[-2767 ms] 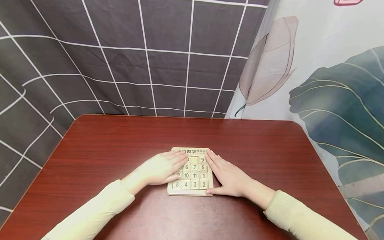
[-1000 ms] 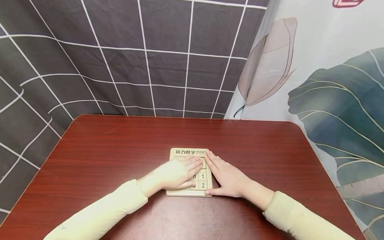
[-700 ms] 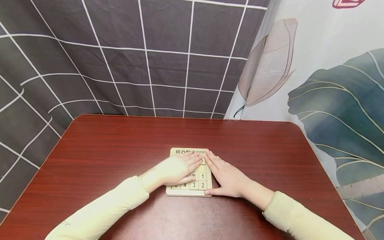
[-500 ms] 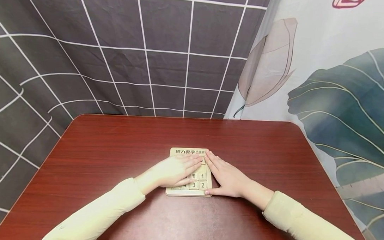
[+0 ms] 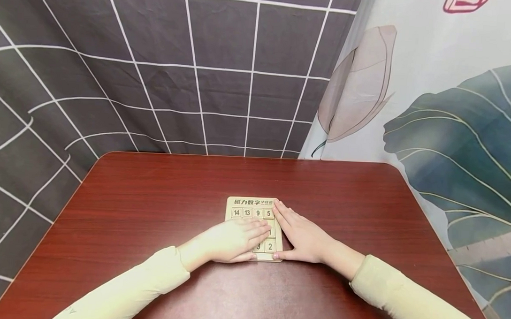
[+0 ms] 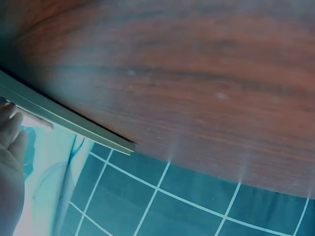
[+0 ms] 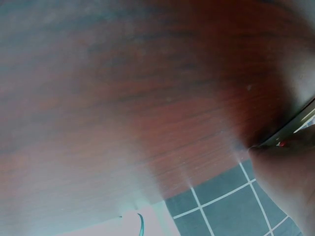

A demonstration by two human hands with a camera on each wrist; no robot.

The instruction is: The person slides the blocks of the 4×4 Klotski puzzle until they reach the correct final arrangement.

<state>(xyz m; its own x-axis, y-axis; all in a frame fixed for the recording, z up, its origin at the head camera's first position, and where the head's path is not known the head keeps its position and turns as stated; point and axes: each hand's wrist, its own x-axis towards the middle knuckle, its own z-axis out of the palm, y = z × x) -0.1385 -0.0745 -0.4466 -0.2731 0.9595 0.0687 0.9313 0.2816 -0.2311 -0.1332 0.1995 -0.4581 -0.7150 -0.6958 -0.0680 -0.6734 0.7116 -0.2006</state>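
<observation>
A pale wooden sliding number puzzle [image 5: 245, 202] lies flat on the table, with dark lettering along its far edge. Its top row reads 14, 13, 9, 5. My left hand [image 5: 235, 241] lies over the middle and lower left of the board, hiding many tiles. Its fingertips rest by the tile marked 1 [image 5: 271, 232] in the right column. Along the right rim, my right hand [image 5: 305, 236] steadies the board, straight fingers at the far corner and thumb at the near one. In the left wrist view, the puzzle's side edge [image 6: 78, 120] shows beside the fingers.
The dark red wooden table [image 5: 161, 184] surrounds the board, its rounded far edge against a grey curtain [image 5: 220, 90] with white grid lines. A pale curtain with leaf prints [image 5: 464, 120] hangs at the right.
My left hand first moved right over the tiles, then back toward me, baring the top row. Tile 9 has shifted left and tile 5 up into the top-right corner. My right hand stays put.
</observation>
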